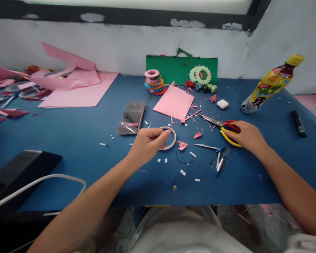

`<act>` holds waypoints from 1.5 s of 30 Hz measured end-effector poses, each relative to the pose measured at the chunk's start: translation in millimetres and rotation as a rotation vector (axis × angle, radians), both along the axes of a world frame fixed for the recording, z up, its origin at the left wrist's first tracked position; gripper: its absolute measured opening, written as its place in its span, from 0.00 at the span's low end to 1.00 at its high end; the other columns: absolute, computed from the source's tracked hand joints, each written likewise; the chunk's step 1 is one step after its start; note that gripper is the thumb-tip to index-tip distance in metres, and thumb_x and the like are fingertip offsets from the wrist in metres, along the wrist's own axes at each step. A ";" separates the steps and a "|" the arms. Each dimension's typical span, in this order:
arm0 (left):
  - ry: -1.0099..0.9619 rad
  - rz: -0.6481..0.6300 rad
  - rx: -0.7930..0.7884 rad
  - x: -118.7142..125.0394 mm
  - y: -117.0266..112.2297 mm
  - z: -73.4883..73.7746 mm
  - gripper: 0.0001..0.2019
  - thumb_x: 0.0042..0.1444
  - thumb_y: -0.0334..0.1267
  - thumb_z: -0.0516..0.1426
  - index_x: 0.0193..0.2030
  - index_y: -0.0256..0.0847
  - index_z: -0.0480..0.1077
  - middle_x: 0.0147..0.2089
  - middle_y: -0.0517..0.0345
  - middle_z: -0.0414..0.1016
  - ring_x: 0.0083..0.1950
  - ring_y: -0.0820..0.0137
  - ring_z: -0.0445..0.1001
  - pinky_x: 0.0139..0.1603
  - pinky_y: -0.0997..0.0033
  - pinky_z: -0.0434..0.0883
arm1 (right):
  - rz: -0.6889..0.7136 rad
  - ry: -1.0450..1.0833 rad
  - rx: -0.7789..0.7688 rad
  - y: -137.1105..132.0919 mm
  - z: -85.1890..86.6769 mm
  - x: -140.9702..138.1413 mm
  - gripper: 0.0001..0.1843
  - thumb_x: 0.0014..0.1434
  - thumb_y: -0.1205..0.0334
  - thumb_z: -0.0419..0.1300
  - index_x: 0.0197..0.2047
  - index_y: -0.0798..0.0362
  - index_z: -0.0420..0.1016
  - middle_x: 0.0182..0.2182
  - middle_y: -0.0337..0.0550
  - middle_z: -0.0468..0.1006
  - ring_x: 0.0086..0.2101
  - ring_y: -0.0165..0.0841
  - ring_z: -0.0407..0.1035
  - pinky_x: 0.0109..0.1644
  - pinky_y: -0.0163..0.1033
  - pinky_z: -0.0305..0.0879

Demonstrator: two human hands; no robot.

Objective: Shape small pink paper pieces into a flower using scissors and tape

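Between the thumb and fingers of my left hand (150, 141) is a thin roll of tape (173, 137), pale and ring-shaped. My right hand (249, 136) grips the red and yellow handles of a pair of scissors (218, 123); the blades point left, slightly apart. Small folded pink paper pieces (182, 145) lie between my hands. A compass (219, 161) rests over a clear ruler (228, 156) nearer to me. Just beyond the tape is a square pink sheet (175, 102). White paper snippets (183, 172) are scattered about.
A phone (133, 119) lies left of centre. Stacked paper rings (155, 82) and a green board (171, 68) stand at the back. On the right are a bottle (271, 86), an earphone case (222, 104) and a black marker (298, 123). Pink paper (81, 91) and a dark box (26, 167) occupy the left.
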State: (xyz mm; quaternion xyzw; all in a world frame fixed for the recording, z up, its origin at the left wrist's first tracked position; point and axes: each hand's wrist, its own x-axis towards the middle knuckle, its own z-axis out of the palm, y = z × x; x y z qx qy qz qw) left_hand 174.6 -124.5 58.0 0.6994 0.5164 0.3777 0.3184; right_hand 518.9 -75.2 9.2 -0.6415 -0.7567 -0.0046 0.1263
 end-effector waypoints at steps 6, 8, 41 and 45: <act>-0.193 -0.055 -0.076 4.2 1.0 2.9 0.08 0.57 0.36 0.51 0.33 0.39 0.70 0.31 0.57 0.74 0.29 0.73 0.70 0.31 0.73 0.69 | -0.007 0.001 0.002 -0.8 0.3 -1.1 0.26 0.53 0.40 0.54 0.46 0.50 0.73 0.42 0.44 0.77 0.38 0.41 0.71 0.35 0.41 0.65; -0.198 -0.070 -0.074 4.8 1.0 2.1 0.07 0.57 0.34 0.50 0.34 0.39 0.70 0.32 0.57 0.74 0.30 0.73 0.71 0.33 0.74 0.69 | -0.006 -0.002 -0.004 -0.7 0.9 -1.2 0.26 0.53 0.40 0.54 0.46 0.50 0.73 0.42 0.45 0.77 0.38 0.41 0.71 0.35 0.41 0.65; 0.090 -0.020 0.082 2.9 1.9 -8.4 0.13 0.56 0.44 0.55 0.40 0.39 0.75 0.39 0.51 0.79 0.34 0.70 0.76 0.34 0.73 0.73 | -0.001 -0.009 -0.013 1.7 -0.3 1.4 0.27 0.53 0.39 0.53 0.47 0.50 0.73 0.42 0.45 0.76 0.38 0.41 0.71 0.36 0.41 0.65; 0.057 -0.068 0.036 2.8 2.0 -6.3 0.14 0.59 0.42 0.52 0.43 0.39 0.74 0.37 0.52 0.79 0.32 0.71 0.76 0.33 0.73 0.73 | -0.013 -0.017 -0.028 2.1 -0.2 1.2 0.27 0.53 0.39 0.53 0.46 0.50 0.73 0.42 0.45 0.76 0.38 0.41 0.71 0.35 0.41 0.65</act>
